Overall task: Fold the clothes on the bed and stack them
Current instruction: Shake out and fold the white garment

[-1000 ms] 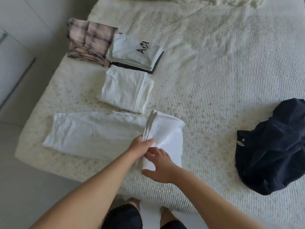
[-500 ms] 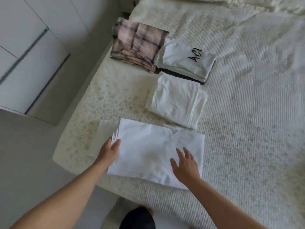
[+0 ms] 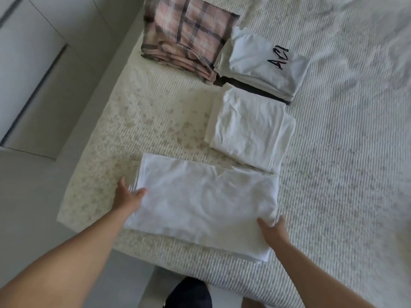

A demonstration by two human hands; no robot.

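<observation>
Hands frame a folded white garment near the front edge of a bed, seen from the wearer's head looking down. Left hand is at the garment's left end: the thumb lies on top of the cloth and the fingers seem tucked under or against the layered edge, so it looks like a light pinch of that end. Right hand is at the front right corner; the thumb rests on the cloth and the fingers are partly hidden by it, apparently curling round the corner. How firm either grip is cannot be told.

The garment lies flat as a wide rectangle, several layers thick, with soft creases across its top. It is likely thin, light cotton: limp, not slippery, nothing to break, but quick to sag and fall open if lifted from one spot. The safest hold is probably at both short ends together, fingers under all the layers and thumbs on top, or one flat palm underneath the middle.

Just behind it, touching or nearly so at its far right corner, sits a smaller folded white piece. Behind that lies a small stack with a pale top bearing dark lettering over a dark item. Beside the stack on the left is a folded pink plaid piece. A pale floor lies to the left.
</observation>
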